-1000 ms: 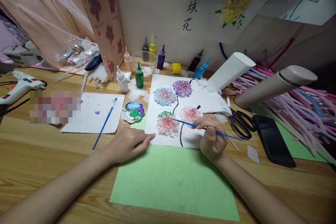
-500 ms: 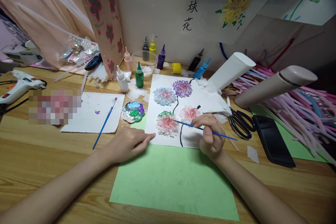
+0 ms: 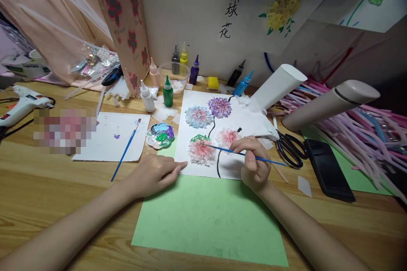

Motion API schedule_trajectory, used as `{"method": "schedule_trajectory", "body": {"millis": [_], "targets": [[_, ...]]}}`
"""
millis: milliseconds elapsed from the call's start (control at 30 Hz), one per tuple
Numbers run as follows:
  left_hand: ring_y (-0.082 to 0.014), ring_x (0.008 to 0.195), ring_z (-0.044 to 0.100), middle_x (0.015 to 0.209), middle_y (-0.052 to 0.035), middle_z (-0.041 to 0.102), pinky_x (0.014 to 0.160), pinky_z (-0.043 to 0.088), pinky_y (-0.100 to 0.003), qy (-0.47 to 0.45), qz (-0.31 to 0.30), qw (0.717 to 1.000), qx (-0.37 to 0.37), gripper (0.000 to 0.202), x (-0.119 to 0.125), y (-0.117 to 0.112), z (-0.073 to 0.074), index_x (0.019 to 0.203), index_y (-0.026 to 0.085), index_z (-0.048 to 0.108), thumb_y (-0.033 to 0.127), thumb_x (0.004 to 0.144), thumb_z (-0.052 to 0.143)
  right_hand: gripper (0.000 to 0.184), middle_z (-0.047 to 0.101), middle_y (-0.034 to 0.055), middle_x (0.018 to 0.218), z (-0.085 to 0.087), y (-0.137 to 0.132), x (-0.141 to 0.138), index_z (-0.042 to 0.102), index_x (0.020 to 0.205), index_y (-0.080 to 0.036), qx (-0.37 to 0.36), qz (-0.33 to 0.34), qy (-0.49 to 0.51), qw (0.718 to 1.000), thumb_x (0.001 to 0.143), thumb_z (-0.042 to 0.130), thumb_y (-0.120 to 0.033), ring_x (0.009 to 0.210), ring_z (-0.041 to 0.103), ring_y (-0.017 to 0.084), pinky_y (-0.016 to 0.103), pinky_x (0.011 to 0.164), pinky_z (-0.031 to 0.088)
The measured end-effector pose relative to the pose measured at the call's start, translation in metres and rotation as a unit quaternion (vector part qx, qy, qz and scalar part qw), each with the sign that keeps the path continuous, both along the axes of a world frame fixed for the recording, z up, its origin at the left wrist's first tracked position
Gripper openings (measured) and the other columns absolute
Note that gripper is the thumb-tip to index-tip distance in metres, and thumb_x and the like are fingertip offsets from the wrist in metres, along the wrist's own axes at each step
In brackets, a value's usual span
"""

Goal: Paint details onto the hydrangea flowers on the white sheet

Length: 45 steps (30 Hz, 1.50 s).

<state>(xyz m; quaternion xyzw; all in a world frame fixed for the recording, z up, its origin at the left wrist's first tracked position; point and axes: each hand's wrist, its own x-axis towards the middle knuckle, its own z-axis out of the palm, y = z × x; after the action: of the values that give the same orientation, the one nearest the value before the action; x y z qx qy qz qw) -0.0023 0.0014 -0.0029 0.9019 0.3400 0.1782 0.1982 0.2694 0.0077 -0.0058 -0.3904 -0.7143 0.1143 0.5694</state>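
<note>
My right hand point(image 3: 255, 161) pinches a thin blue paintbrush point(image 3: 227, 150), its tip at the pink paper flower point(image 3: 202, 152) at the lower left of the white sheet point(image 3: 187, 171). Green paint marks the upper edge of this flower. Blue-tipped point(image 3: 199, 116), purple point(image 3: 220, 107) and plain pink point(image 3: 228, 136) flowers lie around it, with black painted stems. My left hand point(image 3: 159, 174) rests at the sheet's lower left corner, index finger stretched onto it and nothing held. Just beyond it sits a flower-shaped palette point(image 3: 160, 135) with green, blue and purple paint.
Left of the palette, a second paintbrush point(image 3: 126, 150) lies across white paper point(image 3: 92, 148). Paint bottles point(image 3: 168, 92) stand behind. Scissors point(image 3: 290, 149), a phone point(image 3: 330, 169) and a tilted flask point(image 3: 329, 103) are on the right. Green paper point(image 3: 210, 220) lies in front, a glue gun point(image 3: 25, 101) far left.
The view has shifted very slightly. The brush stays at the upper part of the same flower, and both hands keep nearly the same pose.
</note>
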Motion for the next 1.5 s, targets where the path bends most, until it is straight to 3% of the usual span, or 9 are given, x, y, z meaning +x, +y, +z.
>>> {"method": "schedule_trajectory", "body": {"millis": [133,267,467,700,967,1200,1333,1500], "targets": [[-0.011,0.055,0.058,0.061,-0.0004,0.062,0.053,0.032,-0.025,0.001,0.003,1.0,0.007,0.037,0.001,0.0,0.002,0.093,0.016,0.071,0.027,0.099,0.036,0.023,0.061,0.0017,0.068,0.006,-0.003,-0.006,0.057,0.078,-0.021,0.006,-0.004,0.045,0.999,0.091,0.038,-0.022,0.064,0.056,0.018,0.035,0.062,0.041],[-0.0115,0.055,0.058,0.059,-0.0009,0.062,0.053,0.031,-0.025,0.006,0.005,1.0,0.009,0.039,0.002,0.0,0.003,0.087,0.016,0.07,0.029,0.099,0.035,0.023,0.061,0.0015,0.068,0.023,-0.006,-0.017,0.057,0.08,-0.021,0.014,0.013,0.077,0.997,0.093,0.038,-0.023,0.064,0.056,0.017,0.034,0.063,0.042],[-0.0112,0.056,0.058,0.062,-0.0006,0.064,0.054,0.031,-0.024,0.007,0.009,1.0,0.004,0.036,0.001,-0.002,0.0,0.08,0.016,0.067,0.028,0.098,0.039,0.022,0.064,0.0032,0.08,0.047,0.006,-0.059,0.058,0.088,-0.022,-0.064,0.118,-0.082,0.988,0.097,0.038,-0.023,0.076,0.057,0.017,0.032,0.069,0.044],[-0.0121,0.057,0.058,0.063,-0.0009,0.065,0.056,0.031,-0.025,0.021,0.023,0.999,0.017,0.035,0.0,-0.003,-0.003,0.068,0.016,0.064,0.023,0.094,0.042,0.021,0.063,0.0033,0.082,0.037,0.026,-0.098,0.054,0.087,-0.021,-0.079,0.149,-0.164,0.972,0.098,0.036,-0.024,0.079,0.056,0.017,0.03,0.072,0.043],[-0.011,0.054,0.055,0.061,-0.001,0.064,0.054,0.028,-0.024,0.024,0.027,0.999,0.008,0.038,0.001,-0.002,-0.001,0.07,0.016,0.066,0.026,0.096,0.041,0.025,0.063,0.003,0.083,0.032,0.026,-0.092,0.056,0.087,-0.021,-0.132,0.146,-0.145,0.97,0.098,0.035,-0.024,0.08,0.055,0.016,0.031,0.075,0.041],[-0.0112,0.056,0.055,0.062,-0.0006,0.063,0.056,0.029,-0.025,0.028,0.01,1.0,-0.001,0.04,0.0,-0.003,0.001,0.078,0.017,0.068,0.029,0.099,0.036,0.031,0.06,0.0026,0.077,0.055,0.031,-0.063,0.059,0.083,-0.021,-0.085,0.085,-0.051,0.991,0.099,0.033,-0.029,0.074,0.056,0.015,0.03,0.068,0.042],[-0.0113,0.056,0.055,0.061,-0.0004,0.062,0.055,0.028,-0.026,0.029,0.009,1.0,0.0,0.04,0.0,-0.003,0.0,0.083,0.018,0.07,0.029,0.099,0.035,0.034,0.055,-0.0002,0.064,0.067,0.037,-0.042,0.057,0.075,-0.02,-0.091,0.073,-0.073,0.991,0.099,0.034,-0.03,0.06,0.052,0.011,0.027,0.06,0.04],[-0.012,0.057,0.057,0.064,-0.0012,0.064,0.055,0.029,-0.026,0.027,0.01,1.0,-0.004,0.04,-0.001,-0.002,-0.001,0.088,0.017,0.071,0.03,0.099,0.034,0.034,0.056,-0.0003,0.063,0.06,0.04,-0.04,0.056,0.074,-0.019,-0.11,0.086,-0.113,0.984,0.098,0.035,-0.03,0.059,0.054,0.011,0.026,0.059,0.041]]}}
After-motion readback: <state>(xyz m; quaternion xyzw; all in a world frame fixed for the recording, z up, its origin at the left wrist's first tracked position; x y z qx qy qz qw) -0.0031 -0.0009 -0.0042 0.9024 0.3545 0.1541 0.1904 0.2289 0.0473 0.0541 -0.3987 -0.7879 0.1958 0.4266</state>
